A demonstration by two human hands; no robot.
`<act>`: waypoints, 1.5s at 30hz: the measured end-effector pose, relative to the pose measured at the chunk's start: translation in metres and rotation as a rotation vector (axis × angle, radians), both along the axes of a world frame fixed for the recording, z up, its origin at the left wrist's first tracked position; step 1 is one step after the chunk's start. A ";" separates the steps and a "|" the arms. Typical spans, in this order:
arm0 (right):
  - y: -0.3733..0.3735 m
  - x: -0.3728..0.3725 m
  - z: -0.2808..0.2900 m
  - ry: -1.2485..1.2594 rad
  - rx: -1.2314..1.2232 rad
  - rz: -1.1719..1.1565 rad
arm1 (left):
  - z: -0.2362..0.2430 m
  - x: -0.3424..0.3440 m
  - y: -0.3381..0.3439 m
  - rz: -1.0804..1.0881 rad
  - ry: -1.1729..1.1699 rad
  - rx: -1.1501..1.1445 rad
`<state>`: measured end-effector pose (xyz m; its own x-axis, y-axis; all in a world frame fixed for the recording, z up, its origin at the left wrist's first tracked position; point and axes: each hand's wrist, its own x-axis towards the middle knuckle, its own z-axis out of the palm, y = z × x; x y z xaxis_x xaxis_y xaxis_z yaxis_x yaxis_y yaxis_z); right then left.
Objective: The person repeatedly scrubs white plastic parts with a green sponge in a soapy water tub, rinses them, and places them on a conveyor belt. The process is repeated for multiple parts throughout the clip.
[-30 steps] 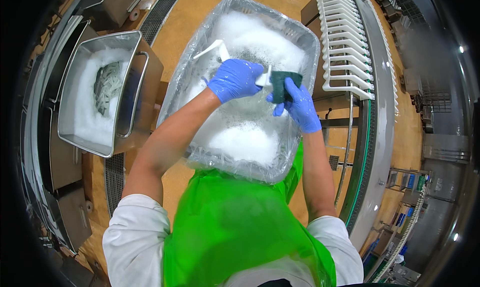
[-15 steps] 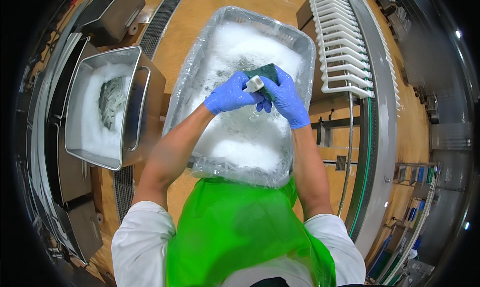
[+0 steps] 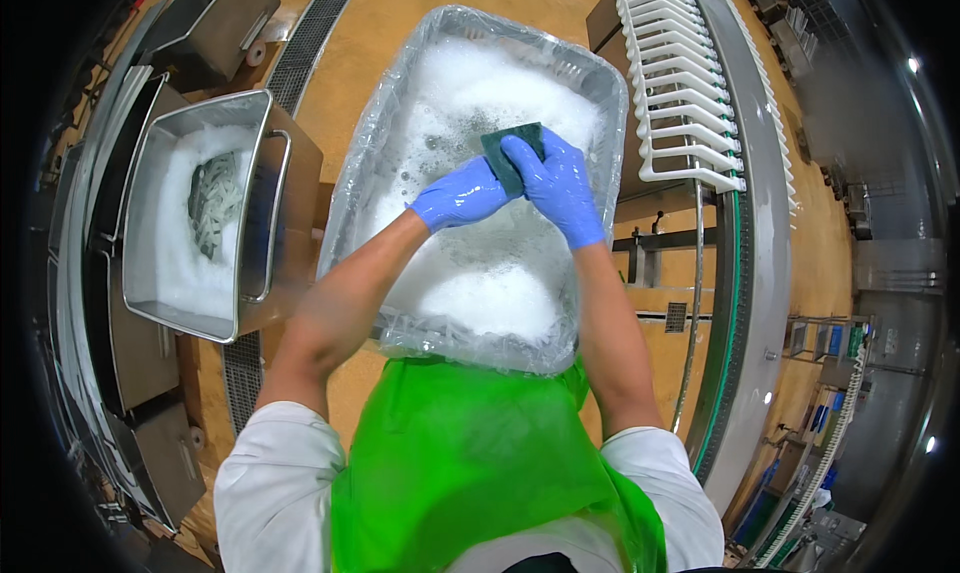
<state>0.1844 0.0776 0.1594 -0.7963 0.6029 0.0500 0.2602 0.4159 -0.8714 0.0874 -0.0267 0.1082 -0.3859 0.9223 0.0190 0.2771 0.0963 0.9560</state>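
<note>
Both gloved hands meet over a plastic-lined tub of foamy water. My right hand is closed on a dark green scouring pad, its thumb across the pad's face. My left hand, in a blue glove like the right one, is closed against the pad's lower left side. What its fingers grip is hidden behind the pad and my right hand. White foam floats at both ends of the tub, with greyish bubbly water between.
A steel bin with foam and pale pieces stands at the left, beside more steel bins. A floor grate runs behind it. At the right, a row of white plastic arms lines a steel conveyor rail.
The white plastic piece seen in my left hand earlier is now out of sight behind the pad. My hands have drawn together, and the pad has turned flatter toward the camera.
</note>
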 end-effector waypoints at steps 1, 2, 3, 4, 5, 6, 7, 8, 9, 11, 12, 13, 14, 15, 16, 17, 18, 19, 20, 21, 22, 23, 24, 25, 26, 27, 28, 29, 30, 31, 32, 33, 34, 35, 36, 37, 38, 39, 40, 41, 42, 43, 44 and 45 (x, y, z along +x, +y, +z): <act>0.003 -0.007 -0.009 -0.029 -0.006 -0.047 | -0.003 -0.007 -0.001 -0.097 0.108 -0.136; 0.007 -0.013 -0.016 -0.059 -0.012 -0.092 | -0.005 -0.010 0.003 -0.102 0.124 -0.202; 0.016 -0.021 -0.020 -0.058 -0.049 -0.150 | 0.005 -0.013 0.005 -0.111 0.143 -0.277; 0.027 -0.027 -0.034 -0.111 0.071 -0.191 | 0.013 -0.016 0.005 -0.118 0.166 -0.352; 0.037 -0.033 -0.053 -0.160 0.197 -0.231 | -0.002 -0.017 0.005 -0.062 0.262 -0.396; 0.042 -0.039 -0.070 -0.201 0.328 -0.263 | -0.033 -0.019 0.007 0.005 0.360 -0.437; 0.040 -0.039 -0.082 -0.281 0.402 -0.242 | -0.061 -0.021 0.007 0.074 0.453 -0.481; 0.040 -0.030 -0.100 -0.358 0.430 -0.193 | -0.075 -0.022 0.008 0.028 0.492 -0.563; 0.039 -0.021 -0.117 -0.435 0.457 -0.146 | -0.085 -0.023 0.007 -0.019 0.531 -0.644; 0.031 -0.013 -0.145 -0.818 0.731 0.125 | -0.105 -0.024 0.001 -0.092 0.623 -0.663; 0.028 -0.012 -0.143 -0.785 0.646 0.137 | -0.105 -0.026 -0.006 -0.109 0.671 -0.598; 0.027 -0.011 -0.141 -0.750 0.561 0.147 | -0.104 -0.028 -0.005 -0.129 0.719 -0.531; 0.030 -0.010 -0.136 -0.714 0.477 0.157 | -0.101 -0.035 0.002 -0.112 0.545 -0.550; 0.036 -0.003 -0.124 -0.610 0.292 0.096 | -0.074 -0.040 0.005 -0.105 0.366 -0.574; 0.044 0.003 -0.096 -0.498 0.117 0.053 | -0.058 -0.046 0.006 -0.079 0.182 -0.598; 0.046 0.004 -0.069 -0.382 -0.049 0.016 | -0.060 -0.051 0.007 -0.014 0.376 -0.463; 0.043 0.009 -0.050 -0.211 -0.140 -0.035 | -0.051 -0.048 0.012 -0.029 0.020 -0.370; 0.039 0.017 -0.035 -0.040 -0.228 -0.081 | -0.035 -0.039 0.014 -0.043 -0.339 -0.275; 0.039 0.022 -0.028 0.133 -0.313 -0.123 | -0.017 -0.032 0.016 -0.056 -0.697 -0.177; 0.038 0.022 -0.030 0.206 -0.195 -0.148 | 0.002 -0.023 0.022 -0.180 -0.620 -0.101; 0.029 0.015 -0.037 0.274 -0.082 -0.165 | 0.020 -0.014 0.024 -0.293 -0.545 -0.028; 0.027 0.012 -0.041 0.340 0.031 -0.180 | 0.029 -0.007 0.025 -0.404 -0.469 0.046; 0.034 0.012 -0.036 0.217 -0.144 -0.101 | 0.028 -0.003 0.022 -0.368 -0.528 0.087; 0.047 0.010 -0.026 0.089 -0.319 -0.016 | 0.025 0.001 0.017 -0.325 -0.589 0.128; 0.053 0.008 -0.017 -0.040 -0.493 0.072 | 0.024 0.003 0.014 -0.279 -0.649 0.169; 0.047 0.006 -0.001 -0.009 -0.574 0.109 | 0.022 -0.001 0.013 -0.280 -0.630 0.147; 0.042 0.006 -0.003 0.009 -0.597 0.137 | 0.021 -0.007 0.013 -0.280 -0.612 0.126; 0.036 0.008 -0.005 0.028 -0.620 0.165 | 0.020 -0.013 0.013 -0.279 -0.594 0.104; 0.032 0.010 -0.006 0.049 -0.642 0.189 | 0.021 -0.016 0.013 -0.283 -0.574 0.082; 0.028 0.012 -0.013 0.080 -0.494 0.207 | 0.021 -0.013 0.008 -0.172 -0.580 0.069; 0.031 0.011 -0.019 0.074 -0.453 0.218 | 0.022 -0.011 0.005 -0.184 -0.586 0.089; 0.033 0.010 -0.016 0.072 -0.411 0.229 | 0.026 -0.008 0.002 -0.197 -0.589 0.109; 0.036 0.010 -0.012 0.070 -0.369 0.238 | 0.028 -0.005 0.001 -0.213 -0.591 0.127; 0.046 0.010 -0.003 0.011 -0.599 0.175 | 0.027 -0.004 0.002 -0.254 -0.742 0.082; 0.048 0.002 -0.007 0.127 -0.550 0.065 | 0.029 -0.002 0.005 -0.234 -0.762 0.110; 0.044 0.002 -0.012 0.171 -0.546 0.054 | 0.032 0.003 0.007 -0.214 -0.782 0.138; 0.039 0.006 -0.016 0.215 -0.540 0.043 | 0.034 0.006 0.008 -0.194 -0.802 0.166; 0.039 0.010 -0.013 0.055 -0.499 0.060 | 0.034 0.001 0.005 -0.210 -0.741 0.109; 0.038 0.017 -0.012 -0.105 -0.457 0.077 | 0.031 -0.002 0.004 -0.168 -0.666 0.090; 0.038 0.023 -0.011 -0.265 -0.414 0.094 | 0.025 -0.006 0.005 -0.125 -0.592 0.072; 0.035 0.030 -0.013 -0.164 -0.423 0.045 | 0.016 -0.009 0.004 -0.080 -0.519 0.050; 0.035 0.037 -0.015 -0.068 -0.425 -0.001 | 0.007 -0.014 0.007 -0.137 -0.458 0.192; 0.038 0.040 -0.015 0.029 -0.426 -0.046 | -0.002 -0.018 0.008 -0.105 -0.504 0.117; 0.040 0.044 -0.011 0.048 -0.491 -0.100 | 0.005 -0.013 0.007 -0.083 -0.559 0.033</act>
<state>0.2288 0.1179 0.1480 -0.7372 0.6376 -0.2239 0.2328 -0.0714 -0.9699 0.0747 -0.0193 0.1130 -0.2718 0.9524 -0.1378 -0.2664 0.0631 0.9618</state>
